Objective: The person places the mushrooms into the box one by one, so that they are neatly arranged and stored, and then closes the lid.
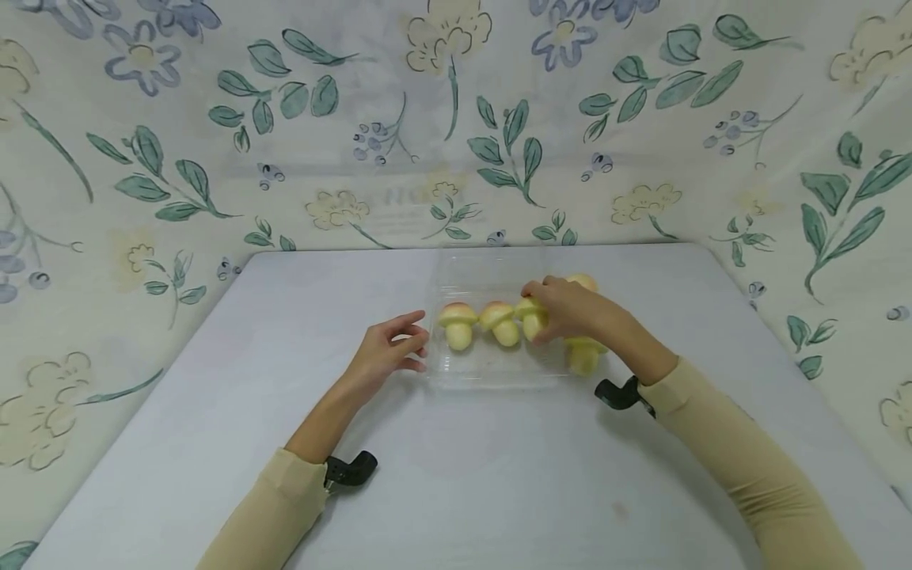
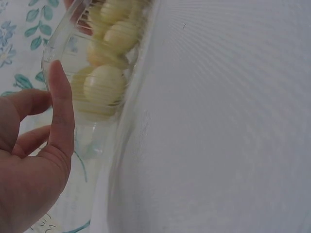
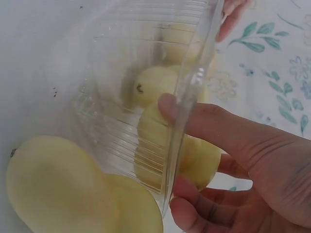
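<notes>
Right grip: the right grip [image 1: 570,307] is pinching the right-hand mushroom [image 1: 530,318], its hand partly hiding it.
Held mushroom: it is sitting at the right end of the clear container [image 1: 484,367], inside the wall.
Left grip: the left grip [image 1: 385,348] is holding nothing, its fingers spreading loosely and touching the container's left side.
Container row: the left mushroom [image 1: 458,326] and the middle mushroom [image 1: 502,323] are lying beside the held one.
Outside: the near mushroom [image 1: 584,358] is lying just beyond the right wall; the far mushroom [image 1: 584,281] is showing behind the right hand.
In the way: the container's left wall is standing between the left grip and the row; the right hand and wrist are covering parts of both outer mushrooms.
Surroundings: the white counter [image 1: 456,483] is carrying everything; a floral cloth [image 1: 399,186] is hanging behind.
</notes>
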A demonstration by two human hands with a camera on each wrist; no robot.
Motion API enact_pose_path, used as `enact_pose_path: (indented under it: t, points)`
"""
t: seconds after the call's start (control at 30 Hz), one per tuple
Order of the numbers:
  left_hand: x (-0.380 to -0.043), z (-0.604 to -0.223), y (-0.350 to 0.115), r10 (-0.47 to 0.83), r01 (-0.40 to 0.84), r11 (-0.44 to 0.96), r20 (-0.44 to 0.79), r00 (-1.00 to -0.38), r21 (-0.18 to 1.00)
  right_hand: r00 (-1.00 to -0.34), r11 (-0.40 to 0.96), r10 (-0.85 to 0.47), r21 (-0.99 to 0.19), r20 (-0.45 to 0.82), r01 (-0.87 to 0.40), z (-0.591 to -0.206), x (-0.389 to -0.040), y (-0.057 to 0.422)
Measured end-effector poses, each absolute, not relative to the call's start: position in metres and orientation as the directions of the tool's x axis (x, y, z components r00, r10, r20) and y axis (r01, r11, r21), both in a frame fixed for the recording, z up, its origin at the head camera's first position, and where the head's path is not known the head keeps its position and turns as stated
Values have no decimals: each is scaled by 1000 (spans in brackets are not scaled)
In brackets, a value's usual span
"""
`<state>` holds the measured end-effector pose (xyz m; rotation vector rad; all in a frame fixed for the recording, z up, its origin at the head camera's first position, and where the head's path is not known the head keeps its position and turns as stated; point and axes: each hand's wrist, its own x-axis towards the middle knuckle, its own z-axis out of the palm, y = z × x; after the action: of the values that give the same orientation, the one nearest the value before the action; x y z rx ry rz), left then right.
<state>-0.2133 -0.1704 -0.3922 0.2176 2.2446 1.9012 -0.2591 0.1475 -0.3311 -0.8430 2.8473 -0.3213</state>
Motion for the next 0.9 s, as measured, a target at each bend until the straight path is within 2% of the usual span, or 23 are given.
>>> enact_pose_path:
  t: [0.33,0.63,0.9]
  points:
    - [-214,-393,-169,235,-5,178,-47,-971,984,-812,811,-573,-224,-111,-541,-333,-261,146]
    - [-215,-395,-170,234,-18,136,-50,-971,991,-831,846,-527,-199,-180,-494,-330,-262,141]
    - [-215,-395,-170,239,-13,140,-46,-970,990,-845,865,-500,-149,-191,-479,-333,-263,137]
